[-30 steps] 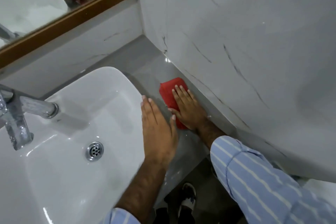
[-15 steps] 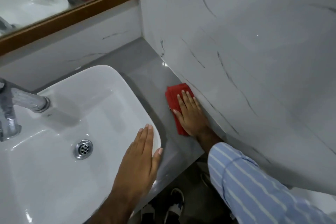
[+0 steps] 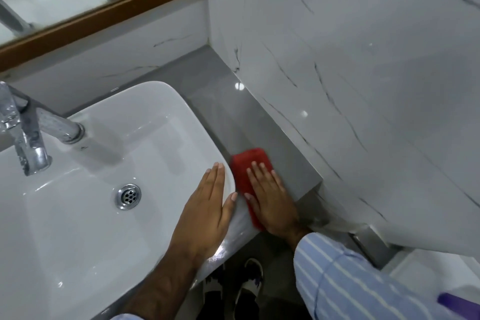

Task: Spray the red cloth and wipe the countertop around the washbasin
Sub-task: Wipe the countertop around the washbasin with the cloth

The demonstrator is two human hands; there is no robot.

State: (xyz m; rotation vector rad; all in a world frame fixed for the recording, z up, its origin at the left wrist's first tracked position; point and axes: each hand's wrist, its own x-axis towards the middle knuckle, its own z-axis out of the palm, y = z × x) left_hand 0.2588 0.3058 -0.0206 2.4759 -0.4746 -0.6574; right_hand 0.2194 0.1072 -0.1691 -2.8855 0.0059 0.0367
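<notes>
A folded red cloth (image 3: 245,166) lies flat on the grey countertop (image 3: 207,80), in the narrow strip to the right of the white washbasin (image 3: 109,153). My right hand (image 3: 272,197) presses down on the cloth with fingers spread and covers its near half. My left hand (image 3: 205,213) rests flat, palm down, on the basin's right rim, just beside the cloth. No spray bottle is in view.
A chrome tap (image 3: 33,132) stands over the basin at the left, above the drain (image 3: 128,196). A marble side wall (image 3: 350,72) borders the countertop on the right. A wood-framed mirror (image 3: 104,7) hangs behind. My feet (image 3: 233,283) show below the counter's front edge.
My right hand has slid the red cloth from beside the marble wall toward the basin and the counter's front edge. My left hand stayed on the basin's right rim.
</notes>
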